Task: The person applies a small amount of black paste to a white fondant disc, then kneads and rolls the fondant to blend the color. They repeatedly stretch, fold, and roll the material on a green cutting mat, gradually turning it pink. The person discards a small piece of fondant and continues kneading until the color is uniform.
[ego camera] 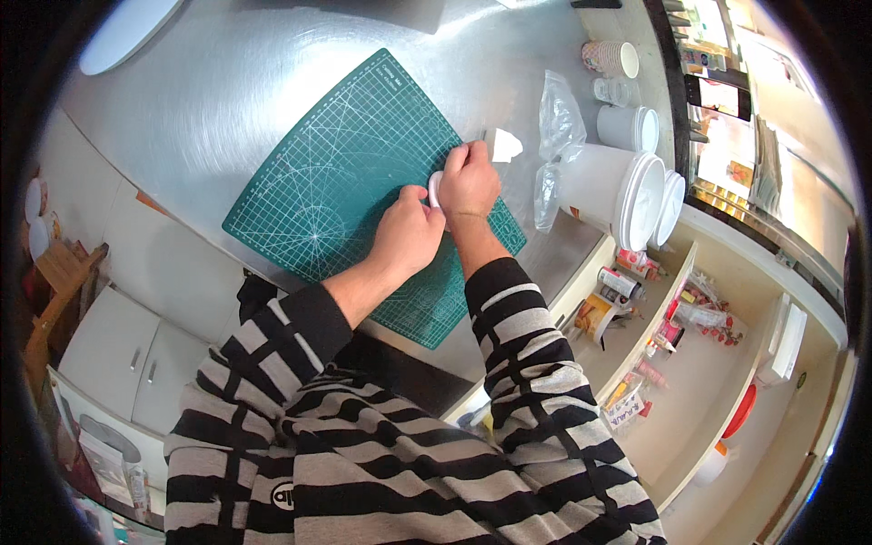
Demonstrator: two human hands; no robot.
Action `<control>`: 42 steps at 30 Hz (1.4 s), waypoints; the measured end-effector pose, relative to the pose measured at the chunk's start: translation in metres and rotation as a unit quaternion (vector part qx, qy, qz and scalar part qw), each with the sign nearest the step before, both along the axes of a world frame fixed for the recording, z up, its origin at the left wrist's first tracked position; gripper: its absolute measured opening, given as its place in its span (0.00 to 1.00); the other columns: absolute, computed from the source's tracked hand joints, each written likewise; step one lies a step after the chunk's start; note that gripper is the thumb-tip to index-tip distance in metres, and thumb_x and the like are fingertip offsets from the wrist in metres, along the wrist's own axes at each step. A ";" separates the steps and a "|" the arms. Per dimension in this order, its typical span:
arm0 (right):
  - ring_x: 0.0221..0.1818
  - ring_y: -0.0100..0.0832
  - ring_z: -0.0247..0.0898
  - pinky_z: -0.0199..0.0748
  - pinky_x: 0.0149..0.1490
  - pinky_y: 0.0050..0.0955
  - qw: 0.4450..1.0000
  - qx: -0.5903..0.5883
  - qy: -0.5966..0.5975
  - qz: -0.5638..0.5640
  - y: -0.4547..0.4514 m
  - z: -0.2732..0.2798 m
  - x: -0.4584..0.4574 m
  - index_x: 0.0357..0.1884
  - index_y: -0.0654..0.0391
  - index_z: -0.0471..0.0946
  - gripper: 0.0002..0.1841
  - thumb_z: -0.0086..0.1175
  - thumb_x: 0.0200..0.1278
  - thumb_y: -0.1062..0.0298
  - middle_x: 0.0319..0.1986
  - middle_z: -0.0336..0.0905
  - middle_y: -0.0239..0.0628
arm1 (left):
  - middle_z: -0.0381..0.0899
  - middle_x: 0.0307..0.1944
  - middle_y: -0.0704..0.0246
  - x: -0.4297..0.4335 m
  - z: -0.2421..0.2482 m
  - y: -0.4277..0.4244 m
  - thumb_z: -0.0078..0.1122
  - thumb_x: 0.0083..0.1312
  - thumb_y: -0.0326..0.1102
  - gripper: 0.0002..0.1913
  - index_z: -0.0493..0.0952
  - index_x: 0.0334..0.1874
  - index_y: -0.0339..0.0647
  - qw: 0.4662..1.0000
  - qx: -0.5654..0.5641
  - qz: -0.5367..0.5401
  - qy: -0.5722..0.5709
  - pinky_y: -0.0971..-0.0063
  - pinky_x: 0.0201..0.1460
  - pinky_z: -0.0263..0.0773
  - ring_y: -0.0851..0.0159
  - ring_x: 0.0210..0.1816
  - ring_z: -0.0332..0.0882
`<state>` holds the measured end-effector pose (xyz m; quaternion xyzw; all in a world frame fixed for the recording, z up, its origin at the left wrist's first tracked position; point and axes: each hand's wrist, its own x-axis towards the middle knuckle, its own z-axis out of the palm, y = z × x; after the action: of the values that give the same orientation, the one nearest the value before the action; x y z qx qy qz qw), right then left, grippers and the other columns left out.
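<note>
A green cutting mat (340, 163) with a white printed grid lies askew on a brushed-metal worktop (204, 102). Over its right part both my hands meet around a small pale pink, rounded piece (436, 192) of a material I cannot identify. My left hand (411, 231) touches its lower left side with thumb and fingers. Curled around its right side is my right hand (471, 180), which hides part of it. Just beyond the mat, near my right hand, sits a small white block (505, 146) with an uneven edge.
A crumpled clear plastic bag (560, 122) lies right of the mat. Behind it stand white lidded buckets (599, 187), a smaller white tub (623, 128) and stacked paper cups (606, 58). Shelves (681, 409) with bottles and packets are at the lower right. A white round object (126, 34) occupies the upper left.
</note>
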<state>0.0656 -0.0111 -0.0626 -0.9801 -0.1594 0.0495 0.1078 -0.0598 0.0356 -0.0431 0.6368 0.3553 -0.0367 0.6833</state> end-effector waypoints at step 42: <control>0.27 0.26 0.69 0.69 0.37 0.28 0.871 0.326 0.349 -0.116 -0.068 0.031 -0.011 0.37 0.64 0.80 0.29 0.42 0.76 0.44 0.22 0.74 0.33 | 0.78 0.42 0.58 0.001 -0.002 -0.007 0.57 0.67 0.30 0.08 0.78 0.47 0.40 0.923 0.253 -0.248 -0.150 0.56 0.55 0.70 0.47 0.51 0.75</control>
<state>0.0546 -0.0793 -0.0318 -0.8197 -0.0033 0.3202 0.4749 -0.0589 0.0286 -0.0450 0.8543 0.0770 -0.0175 0.5138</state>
